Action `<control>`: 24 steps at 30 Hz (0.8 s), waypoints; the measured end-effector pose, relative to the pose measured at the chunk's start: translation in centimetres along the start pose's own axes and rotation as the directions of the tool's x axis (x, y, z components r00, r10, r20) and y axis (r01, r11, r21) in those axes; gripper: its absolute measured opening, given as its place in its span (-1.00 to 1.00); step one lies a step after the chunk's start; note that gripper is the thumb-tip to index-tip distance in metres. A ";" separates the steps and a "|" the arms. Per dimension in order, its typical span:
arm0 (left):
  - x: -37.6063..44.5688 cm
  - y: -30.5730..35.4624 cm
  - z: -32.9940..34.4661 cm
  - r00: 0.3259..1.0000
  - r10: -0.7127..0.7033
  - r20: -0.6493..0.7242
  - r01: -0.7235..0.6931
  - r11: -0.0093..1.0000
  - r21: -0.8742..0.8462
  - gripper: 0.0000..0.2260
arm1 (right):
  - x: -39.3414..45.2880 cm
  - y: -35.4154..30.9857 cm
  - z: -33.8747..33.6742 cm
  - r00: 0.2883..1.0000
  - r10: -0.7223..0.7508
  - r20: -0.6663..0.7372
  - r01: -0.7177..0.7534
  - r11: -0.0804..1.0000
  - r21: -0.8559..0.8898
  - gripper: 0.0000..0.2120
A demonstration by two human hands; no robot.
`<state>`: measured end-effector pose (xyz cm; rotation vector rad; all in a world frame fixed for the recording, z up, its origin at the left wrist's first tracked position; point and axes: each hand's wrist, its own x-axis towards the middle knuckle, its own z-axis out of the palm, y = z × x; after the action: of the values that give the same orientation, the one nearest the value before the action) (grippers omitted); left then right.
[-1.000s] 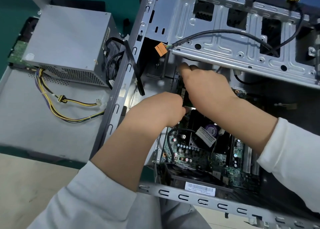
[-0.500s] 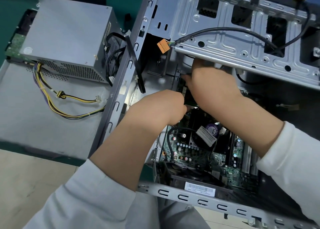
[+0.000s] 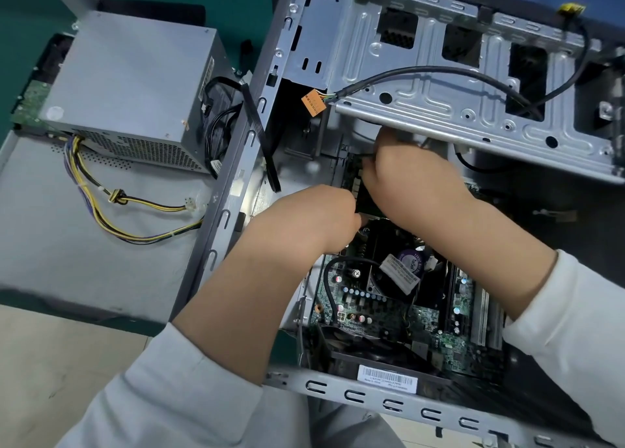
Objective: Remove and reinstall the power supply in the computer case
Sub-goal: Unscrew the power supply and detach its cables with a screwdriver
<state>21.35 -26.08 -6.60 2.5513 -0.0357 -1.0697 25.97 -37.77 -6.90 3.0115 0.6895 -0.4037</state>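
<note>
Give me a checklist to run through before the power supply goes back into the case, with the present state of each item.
1. Power supply out of the case and within reach: ok, it sits on the grey panel left of the case.
2. Its yellow and black cables free of the case: ok, they lie loose on the panel.
3. Hands free to lift it: not ok, left hand and right hand are both inside the case.
4. What the fingers hold: cannot tell, hidden.
5. Orange connector seated: not ok, it hangs unplugged.
6. Mounting screws at hand: cannot tell, none seen.
</note>
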 end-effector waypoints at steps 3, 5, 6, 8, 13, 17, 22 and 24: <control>0.1 0.0 0.1 1.000 0.004 -0.003 -0.004 1.000 0.003 -0.76 | -0.2 -0.2 0.1 0.999 -0.018 -0.042 0.017 1.000 -0.025 -0.79; 0.1 0.0 0.1 1.000 0.005 -0.006 -0.005 1.000 0.003 -0.76 | -0.1 -0.3 0.0 0.998 -0.019 -0.065 0.014 0.997 -0.071 -0.75; 0.0 0.0 0.1 1.000 0.006 -0.006 -0.006 1.000 0.004 -0.77 | 0.0 -0.3 -0.1 0.998 -0.013 -0.057 0.008 0.995 -0.097 -0.76; 0.0 -0.1 0.1 1.000 0.005 -0.003 -0.005 1.000 0.006 -0.77 | 0.1 -0.2 0.0 0.999 0.003 -0.038 -0.008 0.992 -0.126 -0.78; 0.1 -0.1 0.2 1.000 -0.009 -0.006 0.009 1.000 -0.001 -0.76 | -0.2 -0.5 -0.1 0.999 0.032 -0.007 -0.032 0.999 0.018 -0.86; 0.0 0.0 0.1 1.000 -0.010 -0.008 0.010 1.000 -0.005 -0.79 | -0.1 -0.8 -0.3 1.000 0.019 -0.023 -0.019 0.999 -0.031 -0.86; -0.1 0.1 0.0 1.000 -0.010 -0.008 0.010 1.000 -0.020 -0.82 | 0.2 -0.7 -0.4 0.998 0.015 -0.069 -0.024 0.993 -0.120 -0.93; -0.1 0.1 0.0 1.000 -0.013 -0.010 0.013 1.000 -0.028 -0.82 | 0.2 -0.7 -0.4 0.997 0.017 -0.072 -0.026 0.991 -0.132 -0.95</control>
<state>21.29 -26.15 -6.57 2.5352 -0.0013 -1.0549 25.95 -37.01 -6.57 2.9167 0.6594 -0.2417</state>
